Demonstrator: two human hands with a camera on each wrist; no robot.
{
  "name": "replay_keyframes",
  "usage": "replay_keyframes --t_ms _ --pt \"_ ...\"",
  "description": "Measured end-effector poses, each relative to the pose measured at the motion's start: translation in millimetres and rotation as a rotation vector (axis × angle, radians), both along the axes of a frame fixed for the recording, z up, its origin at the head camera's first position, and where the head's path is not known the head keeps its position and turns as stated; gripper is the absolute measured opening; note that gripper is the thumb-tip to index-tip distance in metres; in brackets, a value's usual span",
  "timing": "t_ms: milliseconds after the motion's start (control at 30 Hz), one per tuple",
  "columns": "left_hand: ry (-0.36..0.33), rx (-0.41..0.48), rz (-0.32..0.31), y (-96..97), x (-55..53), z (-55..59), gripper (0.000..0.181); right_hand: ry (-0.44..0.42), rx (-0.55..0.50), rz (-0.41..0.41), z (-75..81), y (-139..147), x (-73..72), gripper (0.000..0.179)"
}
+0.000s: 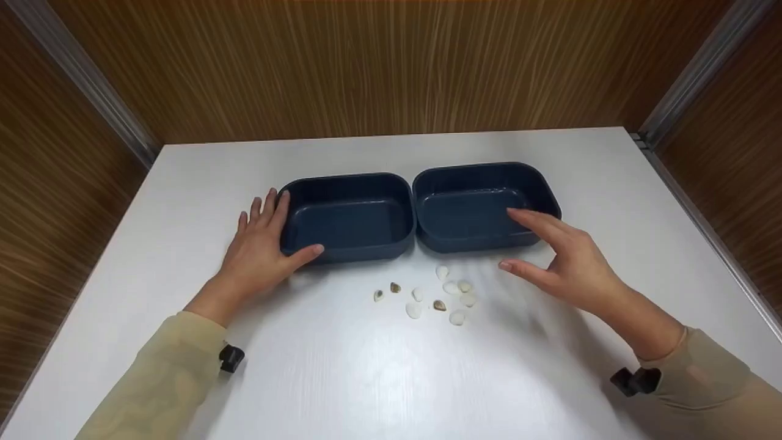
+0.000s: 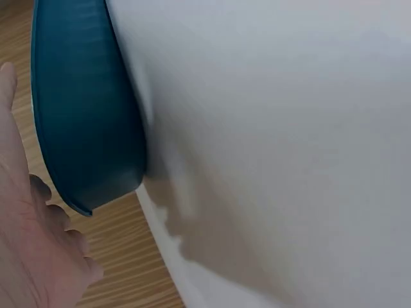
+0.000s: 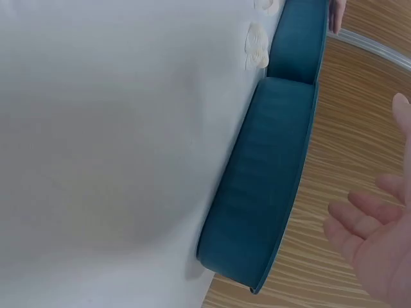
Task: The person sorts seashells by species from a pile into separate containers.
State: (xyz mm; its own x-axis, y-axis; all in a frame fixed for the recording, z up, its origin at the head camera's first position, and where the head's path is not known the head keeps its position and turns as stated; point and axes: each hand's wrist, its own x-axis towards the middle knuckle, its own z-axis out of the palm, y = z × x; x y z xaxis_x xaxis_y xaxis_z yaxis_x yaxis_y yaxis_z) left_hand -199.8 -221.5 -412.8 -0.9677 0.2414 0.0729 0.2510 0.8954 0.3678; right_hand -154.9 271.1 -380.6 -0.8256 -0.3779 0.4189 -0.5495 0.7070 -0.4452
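Two dark blue rectangular bins stand side by side, their near ends almost meeting. My left hand [image 1: 253, 256] is spread at the outer end of the left bin [image 1: 360, 252], fingers along its side and thumb by the front rim; whether it touches, I cannot tell. Over the front right part of the right bin [image 1: 482, 242] my right hand [image 1: 568, 256] hovers with fingers extended, thumb apart, holding nothing. In front of the bins lie several small shells, pale ones [image 1: 413, 310] and a few brown ones [image 1: 439, 305]. Both bins look empty inside.
A white tabletop [image 1: 342, 379] carries everything. Brown wood-grain panels [image 1: 391, 67] rise behind it and at both sides, with metal strips [image 1: 702, 73] at the corners. Black clips [image 1: 635, 380] sit at the sleeve cuffs.
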Motion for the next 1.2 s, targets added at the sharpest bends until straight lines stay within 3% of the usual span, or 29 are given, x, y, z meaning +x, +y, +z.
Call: replay_keyframes --t_ms 400,633,933,1200 --pt "-0.035 0.061 0.011 -4.8 -7.3 -8.5 0.121 -0.115 -0.133 0.124 -16.4 -5.4 0.2 0.065" --pt "-0.026 0.084 0.016 -5.3 -8.0 -9.7 0.122 -0.303 -0.19 0.177 -28.1 -12.9 0.8 0.052" --pt "-0.055 0.09 0.033 -4.2 -10.6 -10.4 0.12 -0.576 -0.271 0.224 -45.8 -16.1 -10.6 0.044" --pt "-0.071 0.098 0.046 -1.9 -11.7 -12.8 0.121 -0.682 -0.273 0.237 -59.4 -17.4 -17.4 0.031"
